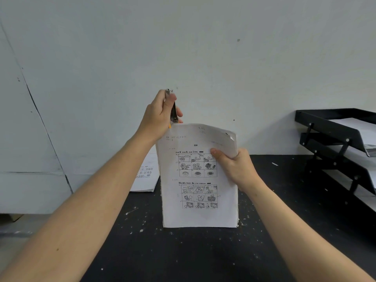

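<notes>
The black table point(183, 251) lies closest to you, speckled with white flecks, and the stack of paper point(198, 217) stands upright on it, its bottom edge resting on the tabletop. The front page shows printed text and two grids of small drawings.

Your right hand point(237, 169) grips the stack's right edge above its middle, thumb across the front page and fingers curled behind.

At the stack's top left corner your left hand point(157, 118) is clenched around a small metal tool point(174, 112). The tool points down and meets the top edge of the paper, with a bit of yellow showing there.

Behind the stack, to its left, some loose printed sheets point(146, 176) lie flat on the table. Well to the stack's right stands a black tray rack point(333, 143) with paper in its tiers. Beyond the stack rises a pale wall point(203, 47).
</notes>
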Tool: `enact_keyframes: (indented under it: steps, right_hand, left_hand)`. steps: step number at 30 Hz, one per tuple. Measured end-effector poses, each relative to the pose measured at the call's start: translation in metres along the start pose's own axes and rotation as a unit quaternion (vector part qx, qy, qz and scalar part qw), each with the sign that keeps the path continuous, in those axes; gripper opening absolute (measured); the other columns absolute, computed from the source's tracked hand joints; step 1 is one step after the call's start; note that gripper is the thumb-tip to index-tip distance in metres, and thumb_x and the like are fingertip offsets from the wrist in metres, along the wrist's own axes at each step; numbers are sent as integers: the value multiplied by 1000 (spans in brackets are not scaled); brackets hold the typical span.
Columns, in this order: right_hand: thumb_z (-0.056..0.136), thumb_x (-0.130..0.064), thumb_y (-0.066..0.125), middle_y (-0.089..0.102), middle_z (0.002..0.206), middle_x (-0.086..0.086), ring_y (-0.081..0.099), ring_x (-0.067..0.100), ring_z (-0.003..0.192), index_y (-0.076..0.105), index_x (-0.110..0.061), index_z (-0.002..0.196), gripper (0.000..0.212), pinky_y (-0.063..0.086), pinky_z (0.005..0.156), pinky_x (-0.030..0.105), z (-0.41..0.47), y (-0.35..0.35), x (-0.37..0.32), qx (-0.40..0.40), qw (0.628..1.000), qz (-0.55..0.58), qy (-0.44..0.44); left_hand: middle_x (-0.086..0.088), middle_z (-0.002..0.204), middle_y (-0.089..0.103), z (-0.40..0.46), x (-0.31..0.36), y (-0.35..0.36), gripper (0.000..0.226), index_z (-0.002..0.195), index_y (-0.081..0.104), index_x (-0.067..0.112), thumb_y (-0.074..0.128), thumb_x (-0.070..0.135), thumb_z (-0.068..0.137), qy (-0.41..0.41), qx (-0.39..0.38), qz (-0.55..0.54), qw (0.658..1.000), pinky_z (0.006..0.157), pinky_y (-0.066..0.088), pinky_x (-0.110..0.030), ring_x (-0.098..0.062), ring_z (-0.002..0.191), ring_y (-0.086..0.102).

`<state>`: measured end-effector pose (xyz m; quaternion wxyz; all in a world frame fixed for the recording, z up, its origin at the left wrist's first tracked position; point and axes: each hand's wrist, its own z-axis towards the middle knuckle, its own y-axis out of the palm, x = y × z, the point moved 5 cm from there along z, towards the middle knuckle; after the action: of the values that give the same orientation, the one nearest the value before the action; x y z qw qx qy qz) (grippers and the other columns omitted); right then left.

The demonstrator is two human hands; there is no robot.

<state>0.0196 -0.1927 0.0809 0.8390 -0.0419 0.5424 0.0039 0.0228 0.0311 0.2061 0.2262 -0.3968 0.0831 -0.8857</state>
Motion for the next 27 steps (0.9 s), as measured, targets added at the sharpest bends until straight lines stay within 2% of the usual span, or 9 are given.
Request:
enact_keyframes:
  steps: [4,7,11,17,20,24,27]
  right_hand:
    - [98,-24,72,78,96,21,74,42,93,72,6,93,31,59,83,61,0,0,-1,1,1000,-6,-5]
    - [97,-24,73,78,95,19,74,41,93,73,4,92,29,60,83,60,0,-1,0,7,1000,-9,-4]
    - [97,-22,73,79,95,18,77,34,91,74,3,91,26,61,83,58,1,-1,0,10,1000,-8,-2]
    - [96,-24,74,78,96,20,74,42,94,74,2,91,27,59,82,62,2,-2,3,15,1000,-1,-1]
    - [96,-25,74,79,96,19,74,43,95,74,1,91,26,59,84,62,2,-1,4,11,1000,4,1]
    - [97,-24,73,79,95,17,76,39,92,75,1,92,26,60,84,62,2,-2,5,7,1000,11,6]
    - [97,-23,73,80,95,15,77,38,92,75,2,93,25,60,84,61,1,-3,4,9,1000,14,7]
  left_hand:
    - [-4,92,73,0,3,-2,30,102,50,13,41,41,108,18,-16,30,999,54,48,-21,-17,71,75]
    - [-1,86,71,0,6,-5,37,103,54,9,44,45,107,18,-3,47,999,58,51,-33,-20,67,74]
    - [3,74,71,0,7,-4,43,92,54,10,44,50,105,35,0,109,993,61,51,-39,-28,65,68]
    - [2,76,74,-4,1,1,36,94,56,14,61,50,97,40,-13,140,989,66,51,-30,-6,64,66]
    - [-1,75,74,-7,-6,3,36,94,53,14,57,50,99,29,-5,143,989,64,49,-31,-12,65,65]
    - [3,77,70,-6,-10,4,34,99,42,17,41,51,105,26,14,147,989,62,45,-32,-16,67,62]
    - [1,78,68,-6,-11,5,35,100,39,14,37,49,107,22,38,130,991,58,41,-29,-13,62,58]
